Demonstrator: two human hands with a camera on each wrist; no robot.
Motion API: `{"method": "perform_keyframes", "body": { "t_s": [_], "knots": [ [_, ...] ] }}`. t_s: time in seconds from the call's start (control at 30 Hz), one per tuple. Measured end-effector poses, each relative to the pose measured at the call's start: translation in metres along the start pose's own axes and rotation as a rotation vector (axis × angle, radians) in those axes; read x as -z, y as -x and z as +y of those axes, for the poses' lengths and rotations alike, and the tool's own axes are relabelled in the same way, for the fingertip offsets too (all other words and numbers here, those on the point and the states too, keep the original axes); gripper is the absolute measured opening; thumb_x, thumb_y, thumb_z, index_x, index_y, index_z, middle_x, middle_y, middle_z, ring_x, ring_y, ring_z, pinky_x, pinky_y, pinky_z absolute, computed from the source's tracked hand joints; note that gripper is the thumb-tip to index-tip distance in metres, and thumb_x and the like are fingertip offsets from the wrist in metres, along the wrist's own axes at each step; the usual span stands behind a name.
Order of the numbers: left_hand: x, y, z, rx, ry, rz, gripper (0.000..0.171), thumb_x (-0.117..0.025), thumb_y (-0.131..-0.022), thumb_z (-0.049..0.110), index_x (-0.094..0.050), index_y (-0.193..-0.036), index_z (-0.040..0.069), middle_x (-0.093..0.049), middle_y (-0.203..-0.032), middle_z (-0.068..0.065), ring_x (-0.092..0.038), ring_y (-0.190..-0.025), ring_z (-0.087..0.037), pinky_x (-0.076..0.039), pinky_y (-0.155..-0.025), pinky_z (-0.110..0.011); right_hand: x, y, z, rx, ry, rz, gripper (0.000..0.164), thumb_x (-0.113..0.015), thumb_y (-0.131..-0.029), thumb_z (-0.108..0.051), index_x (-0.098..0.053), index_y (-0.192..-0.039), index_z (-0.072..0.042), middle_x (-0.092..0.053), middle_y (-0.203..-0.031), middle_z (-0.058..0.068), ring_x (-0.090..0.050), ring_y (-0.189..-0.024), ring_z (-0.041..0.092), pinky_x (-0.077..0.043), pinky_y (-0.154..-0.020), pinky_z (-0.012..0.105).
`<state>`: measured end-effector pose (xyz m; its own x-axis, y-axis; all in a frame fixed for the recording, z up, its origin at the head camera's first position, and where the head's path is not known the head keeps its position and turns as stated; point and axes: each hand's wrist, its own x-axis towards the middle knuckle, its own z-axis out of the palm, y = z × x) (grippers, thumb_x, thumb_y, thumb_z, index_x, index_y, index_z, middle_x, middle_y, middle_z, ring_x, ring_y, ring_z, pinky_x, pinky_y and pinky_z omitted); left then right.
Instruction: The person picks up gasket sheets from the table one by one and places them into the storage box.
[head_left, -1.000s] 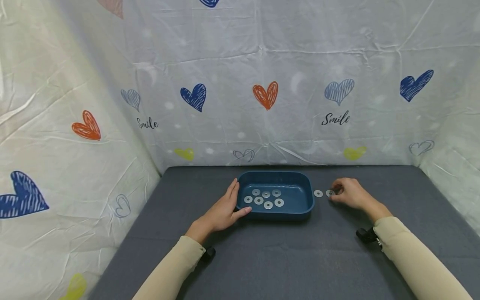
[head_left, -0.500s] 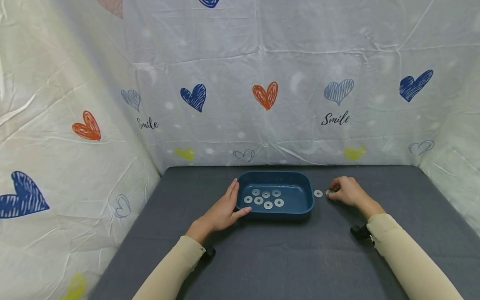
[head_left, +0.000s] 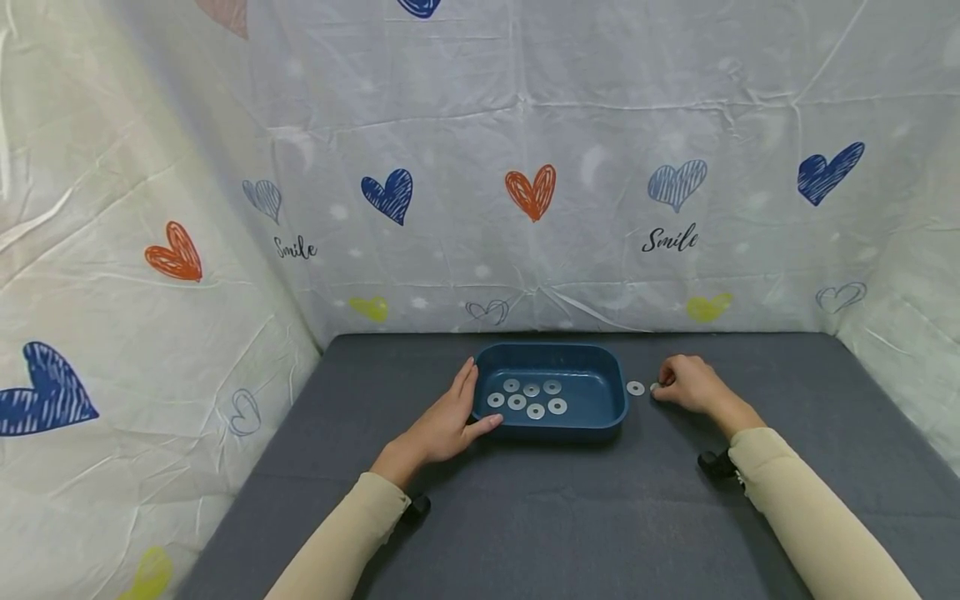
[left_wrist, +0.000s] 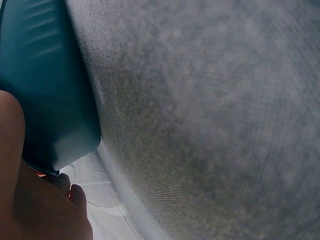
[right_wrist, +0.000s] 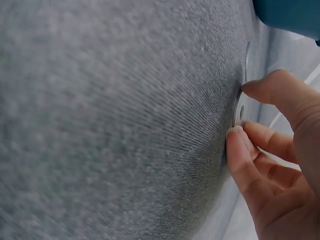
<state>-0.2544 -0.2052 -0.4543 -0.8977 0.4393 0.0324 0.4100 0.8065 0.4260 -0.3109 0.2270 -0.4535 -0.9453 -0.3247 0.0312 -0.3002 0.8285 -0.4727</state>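
A blue rectangular tray [head_left: 592, 408] stands on the dark table with several flat metal washers [head_left: 517, 402] lying on its floor. My left hand [head_left: 442, 421] holds the tray's near left corner, thumb over the front rim and fingers along the left wall; in the left wrist view the tray's outer wall [left_wrist: 55, 75] fills the upper left. Right of the tray, my right hand [head_left: 693, 385] pinches a washer [right_wrist: 239, 111] at the tabletop, thumb at one edge and fingertips at the other. Another washer [head_left: 635, 388] lies between this hand and the tray.
The grey cloth-covered table [head_left: 570, 517] runs back to a white curtain [head_left: 450, 250] printed with hearts. Black wrist cameras sit at both beige sleeves [head_left: 810, 500].
My right hand has shifted slightly left and closed over the outer washer, covering more of it. My left hand and the tray have stayed put.
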Motion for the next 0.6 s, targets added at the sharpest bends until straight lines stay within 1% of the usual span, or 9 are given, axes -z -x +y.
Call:
{"method": "perform_keyframes", "body": {
  "t_s": [0.17,0.33,0.5,0.6],
  "knots": [
    [0.0004,-0.0001,0.0000,-0.005,0.002,0.005,0.101,-0.052,-0.101,0.062,-0.003,-0.163,0.000,0.005,-0.172,-0.014,-0.017,-0.156,-0.032,-0.024,-0.122,-0.049,-0.0035,0.0019,-0.0024,-0.017,0.002,0.018,0.020,-0.074,-0.091,-0.017,-0.067,-0.096,0.001,-0.068,-0.094,0.014,-0.064,-0.082,0.026,-0.053,-0.075,0.046],
    [-0.0003,-0.0009,-0.0016,-0.016,0.006,0.013,0.100,-0.052,-0.101,0.061,-0.004,-0.163,-0.001,0.004,-0.172,-0.016,-0.017,-0.156,-0.032,-0.024,-0.122,-0.049,-0.0068,0.0032,-0.0026,-0.036,0.002,0.043,0.022,-0.076,-0.087,-0.017,-0.065,-0.096,0.000,-0.066,-0.092,0.012,-0.062,-0.079,0.024,-0.052,-0.072,0.044],
    [-0.0015,-0.0012,-0.0022,-0.016,0.007,0.013,0.101,-0.052,-0.101,0.062,-0.004,-0.163,-0.001,0.003,-0.172,-0.016,-0.017,-0.156,-0.032,-0.024,-0.122,-0.049,-0.0074,0.0045,-0.0007,-0.040,-0.027,0.059,0.023,-0.077,-0.086,-0.016,-0.065,-0.097,0.001,-0.067,-0.091,0.012,-0.063,-0.081,0.025,-0.053,-0.073,0.044],
    [-0.0014,-0.0010,-0.0016,-0.014,0.012,0.013,0.101,-0.052,-0.101,0.062,-0.004,-0.163,-0.001,0.003,-0.172,-0.015,-0.017,-0.156,-0.032,-0.024,-0.122,-0.049,-0.0065,0.0053,0.0010,-0.024,-0.045,0.066,0.021,-0.077,-0.086,-0.014,-0.067,-0.096,0.001,-0.069,-0.091,0.012,-0.065,-0.082,0.025,-0.055,-0.074,0.045]
  ]
}}
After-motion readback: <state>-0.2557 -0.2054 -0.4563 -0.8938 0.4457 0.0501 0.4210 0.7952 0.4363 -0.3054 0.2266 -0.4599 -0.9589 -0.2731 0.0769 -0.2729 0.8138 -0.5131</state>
